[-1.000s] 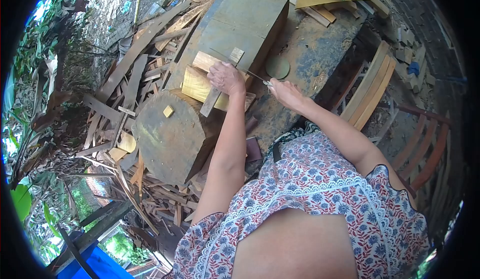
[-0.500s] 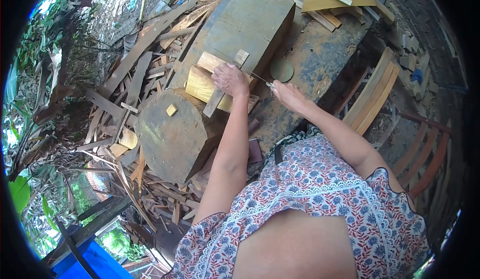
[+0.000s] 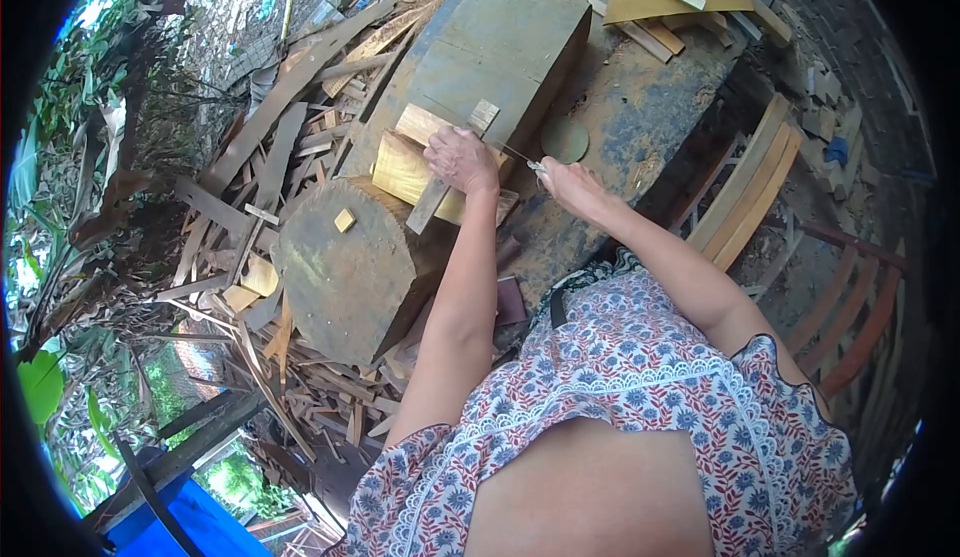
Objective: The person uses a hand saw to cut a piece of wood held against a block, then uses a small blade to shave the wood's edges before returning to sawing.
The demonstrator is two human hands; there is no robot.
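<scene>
Just above the centre of the view, toward eleven o'clock, sits a bright yellow wooden block, between a thick grey squared timber toward twelve and a broad, grey-brown round-edged wooden slab toward eight. A paler tan wooden piece lies along the block's upper edge. Across them slants a flat grey-brown wooden strip, its ends pointing to about one and seven o'clock.

The left hand presses down over the strip and block, fingers bent; whether it also grips them from beneath, I cannot tell. The right hand, toward four o'clock from the block, is closed around the end of a thin, dark, straight tool, which reaches toward ten and meets the work near the strip; its exact contact is too small to make out.

Near the right hand, at its twelve o'clock, a flat green-grey disc rests on the stained blue-grey counter. A small yellow wooden chip lies on the slab. Farther out, loose brown wood scraps spread toward ten, curved tan wooden slats stand toward two, and blue sheeting shows at eight.
</scene>
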